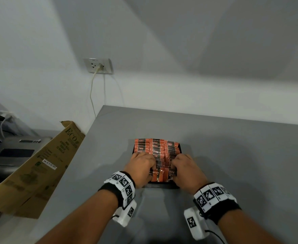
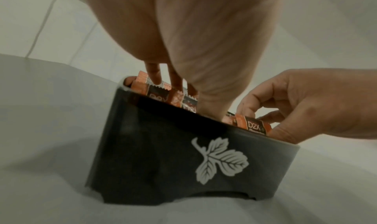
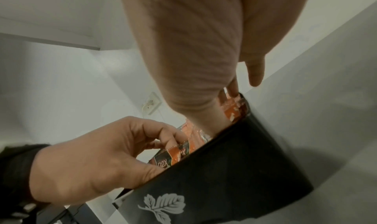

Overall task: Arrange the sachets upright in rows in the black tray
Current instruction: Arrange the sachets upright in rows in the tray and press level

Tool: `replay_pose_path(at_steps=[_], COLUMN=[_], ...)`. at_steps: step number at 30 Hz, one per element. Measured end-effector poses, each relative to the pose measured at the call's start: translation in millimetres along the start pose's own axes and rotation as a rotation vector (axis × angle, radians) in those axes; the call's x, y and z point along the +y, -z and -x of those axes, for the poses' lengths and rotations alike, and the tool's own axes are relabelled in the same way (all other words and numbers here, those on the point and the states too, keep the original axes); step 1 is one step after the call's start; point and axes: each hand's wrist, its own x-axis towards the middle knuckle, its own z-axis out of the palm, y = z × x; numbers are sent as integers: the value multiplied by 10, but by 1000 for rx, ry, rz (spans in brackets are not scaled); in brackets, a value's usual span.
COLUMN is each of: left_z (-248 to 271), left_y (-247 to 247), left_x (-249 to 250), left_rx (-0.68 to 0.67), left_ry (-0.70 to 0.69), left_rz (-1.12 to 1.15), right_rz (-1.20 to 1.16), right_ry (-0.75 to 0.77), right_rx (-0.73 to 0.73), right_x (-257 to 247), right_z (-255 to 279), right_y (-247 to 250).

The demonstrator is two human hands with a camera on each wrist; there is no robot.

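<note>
A black tray (image 1: 162,185) with a white leaf print on its near wall (image 2: 163,146) stands on the grey table. Orange-and-black sachets (image 1: 155,147) fill it in upright rows. Both hands reach into the near end. My left hand (image 1: 143,166) has its fingers curled over the sachet tops (image 2: 155,93) and its thumb down behind the near wall, pinching a bunch. My right hand (image 1: 183,168) grips the sachets (image 2: 255,125) at the near right the same way, thumb in front and fingers on top. In the right wrist view the tray wall (image 3: 234,163) hides the lower sachets (image 3: 169,156).
The grey table (image 1: 232,155) stretches to the right and back to the wall. A cardboard box flap (image 1: 44,164) leans at the table's left edge, over a grey device (image 1: 16,152). A wall socket (image 1: 99,66) with a cord hangs behind.
</note>
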Motion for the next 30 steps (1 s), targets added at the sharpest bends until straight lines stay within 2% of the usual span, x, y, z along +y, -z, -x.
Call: replay_pose_path(at_steps=[5, 11, 21, 30], left_z=[-20, 19, -30, -53], left_y=[-41, -99, -138, -175], left_x=[14, 44, 20, 8], left_rx=[6, 97, 96, 98], left_ry=[8, 52, 121, 139], left_rz=[-59, -35, 42, 17], right_rz=[-57, -48, 11, 70], right_ry=[-17, -11, 49, 86], right_rx=[49, 54, 33, 89], right_x=[18, 35, 52, 47], right_z=[-5, 12, -9, -28], right_y=[-75, -96, -69, -127])
